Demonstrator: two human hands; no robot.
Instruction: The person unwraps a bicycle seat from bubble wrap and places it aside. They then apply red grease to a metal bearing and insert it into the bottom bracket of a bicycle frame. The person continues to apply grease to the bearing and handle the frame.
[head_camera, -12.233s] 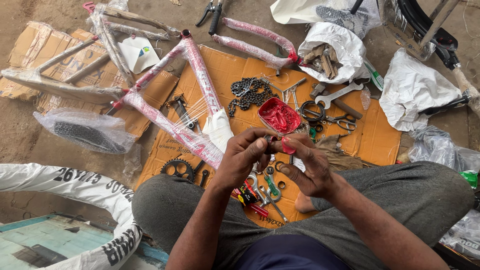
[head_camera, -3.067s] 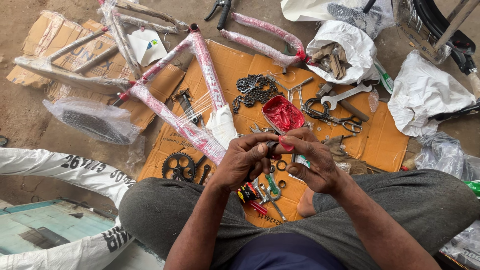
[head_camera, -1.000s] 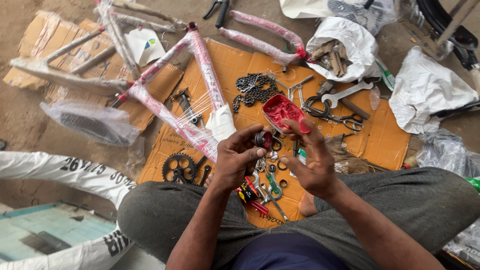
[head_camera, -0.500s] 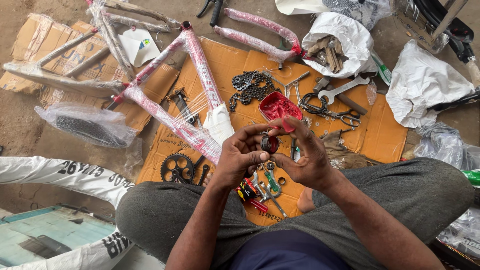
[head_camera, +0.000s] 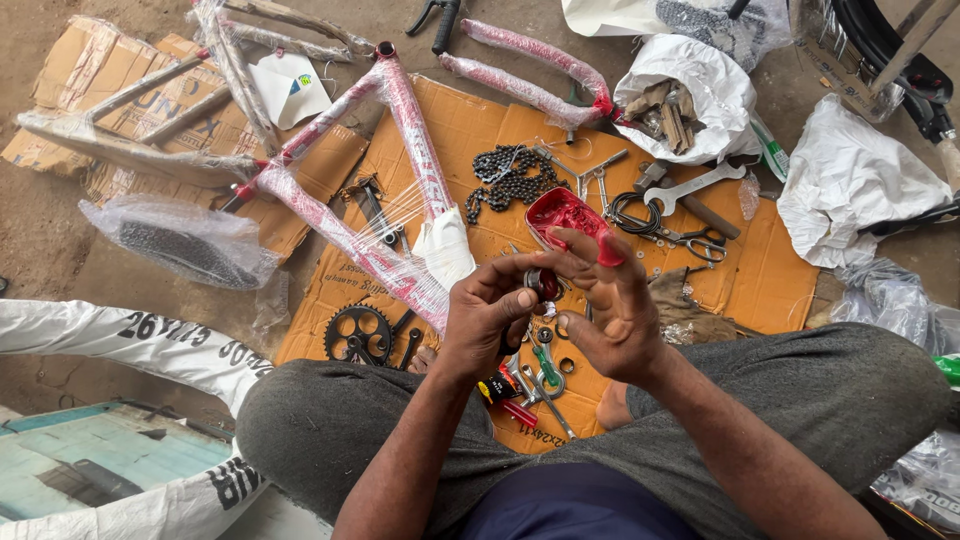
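**Both hands raised together over the lap**

The person sits cross-legged, forearms reaching forward from the bottom of the view and converging. The left hand (head_camera: 490, 320) curls its fingers inward, thumb and fingertips pinched toward the right hand. The right hand (head_camera: 610, 310) is turned palm toward the left, fingers bent and partly spread, its fingertips meeting the left's. Both wrists are slightly flexed, hands touching.

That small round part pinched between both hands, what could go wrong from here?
1. The small round part is gripped only by fingertips of the left hand and right hand; it could slip among the loose rings below and get mixed up.
2. Red grease on the right fingertips may weaken the grip.
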